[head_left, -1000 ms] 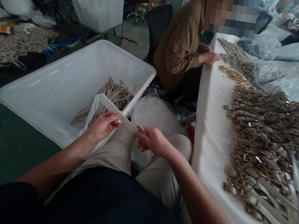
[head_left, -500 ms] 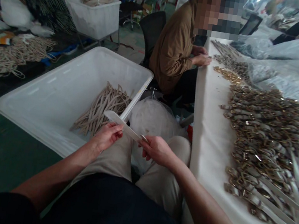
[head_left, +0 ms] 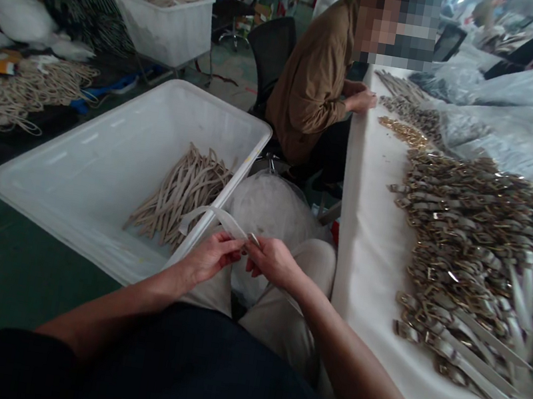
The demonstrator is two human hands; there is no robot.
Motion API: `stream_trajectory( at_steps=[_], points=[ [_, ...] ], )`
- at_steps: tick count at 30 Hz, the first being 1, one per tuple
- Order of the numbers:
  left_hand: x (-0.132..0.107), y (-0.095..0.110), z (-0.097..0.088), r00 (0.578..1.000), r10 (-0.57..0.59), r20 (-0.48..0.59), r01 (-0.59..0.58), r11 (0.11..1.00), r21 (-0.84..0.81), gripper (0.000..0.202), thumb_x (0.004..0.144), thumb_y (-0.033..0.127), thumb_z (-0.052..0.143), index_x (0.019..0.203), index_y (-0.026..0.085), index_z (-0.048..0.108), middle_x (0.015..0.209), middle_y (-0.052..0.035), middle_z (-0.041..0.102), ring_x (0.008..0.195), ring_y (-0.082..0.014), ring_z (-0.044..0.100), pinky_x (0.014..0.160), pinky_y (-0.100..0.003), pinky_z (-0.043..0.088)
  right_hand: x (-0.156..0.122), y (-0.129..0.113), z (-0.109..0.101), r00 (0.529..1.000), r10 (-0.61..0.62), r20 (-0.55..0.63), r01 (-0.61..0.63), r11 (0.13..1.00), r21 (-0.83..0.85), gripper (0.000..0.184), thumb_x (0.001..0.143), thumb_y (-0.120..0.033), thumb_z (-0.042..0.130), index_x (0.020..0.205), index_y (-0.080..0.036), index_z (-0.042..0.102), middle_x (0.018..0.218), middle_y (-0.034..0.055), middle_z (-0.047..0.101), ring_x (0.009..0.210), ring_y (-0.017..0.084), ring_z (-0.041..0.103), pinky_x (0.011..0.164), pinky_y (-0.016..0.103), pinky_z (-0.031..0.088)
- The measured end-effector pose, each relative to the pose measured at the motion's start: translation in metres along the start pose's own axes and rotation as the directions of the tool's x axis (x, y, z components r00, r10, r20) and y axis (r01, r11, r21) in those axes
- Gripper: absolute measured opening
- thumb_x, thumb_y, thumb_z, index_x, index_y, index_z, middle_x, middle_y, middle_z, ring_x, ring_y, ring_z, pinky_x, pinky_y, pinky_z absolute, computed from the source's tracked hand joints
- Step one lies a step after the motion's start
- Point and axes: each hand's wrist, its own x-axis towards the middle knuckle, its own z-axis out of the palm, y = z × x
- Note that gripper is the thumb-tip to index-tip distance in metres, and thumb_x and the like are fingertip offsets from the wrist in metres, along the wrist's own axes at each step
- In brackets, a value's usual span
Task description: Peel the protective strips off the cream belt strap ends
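A pale flat strap runs between my two hands above my lap. My left hand is closed, pinching it close to the right-hand end. My right hand is closed on that same end, where a small shiny edge shows; the fingers hide what it is. The strap's free part arches left over the rim of a white plastic tub. Inside the tub lies a heap of similar beige straps. To the right, many straps with brass-coloured buckles are piled on the table.
A white-covered table runs along my right side. Farther up it lie small gold-coloured metal parts and clear plastic bags. A co-worker in a brown jacket sits ahead at the table. Below stands a translucent bag.
My left hand has slid right along the strap, up against my right hand. The strap, nearly straight before, now bends in an arch. The view has shifted slightly.
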Motion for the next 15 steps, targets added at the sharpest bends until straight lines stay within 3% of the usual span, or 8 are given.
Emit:
stream_trajectory(
  at_steps=[2, 7, 11, 15],
  points=[
    [0.001, 0.002, 0.001, 0.999, 0.023, -0.027, -0.024, 1.0, -0.011, 0.039, 0.048, 0.028, 0.099, 0.076, 0.013, 0.076, 0.073, -0.0018, 0.07, 0.061, -0.009, 0.06, 0.058, -0.02, 0.052, 0.0, 0.002, -0.002, 1.0, -0.006, 0.011, 0.006, 0.999, 0.041, 0.032, 0.104, -0.036, 0.046, 0.083, -0.017, 0.06, 0.069, 0.0018, 0.07, 0.052, 0.01, 0.063, 0.051, 0.02, 0.045],
    [0.006, 0.029, -0.02, 0.982, 0.08, -0.172, -0.085, 0.996, -0.026, 0.033, 0.053, 0.016, 0.096, 0.079, 0.014, 0.075, 0.061, 0.0042, 0.062, 0.052, -0.0057, 0.053, 0.055, -0.018, 0.049, -0.019, 0.009, -0.011, 0.997, 0.03, 0.071, -0.036, 0.996, 0.085, 0.027, 0.103, -0.032, 0.046, 0.088, -0.016, 0.062, 0.068, 0.001, 0.07, 0.051, 0.01, 0.063, 0.05, 0.019, 0.046],
    [0.007, 0.016, -0.008, 0.999, -0.001, -0.052, 0.001, 1.0, 0.007, 0.032, 0.056, 0.02, 0.096, 0.079, 0.013, 0.075, 0.067, 0.0011, 0.066, 0.057, -0.0077, 0.057, 0.058, -0.02, 0.052, -0.007, 0.002, -0.005, 1.0, 0.013, 0.0, -0.013, 0.995, 0.097, 0.025, 0.103, -0.028, 0.048, 0.084, -0.016, 0.061, 0.06, -0.0019, 0.065, 0.046, 0.008, 0.059, 0.048, 0.018, 0.043],
    [0.004, 0.007, 0.005, 1.0, -0.014, 0.002, 0.014, 0.999, 0.038, 0.035, 0.053, 0.022, 0.097, 0.079, 0.013, 0.075, 0.073, -0.0016, 0.07, 0.06, -0.0094, 0.06, 0.058, -0.021, 0.053, 0.007, -0.002, -0.008, 1.0, -0.004, 0.031, -0.006, 0.951, 0.309, 0.028, 0.106, -0.031, 0.045, 0.085, -0.016, 0.058, 0.062, -0.0017, 0.066, 0.047, 0.008, 0.06, 0.047, 0.016, 0.045]
  ],
)
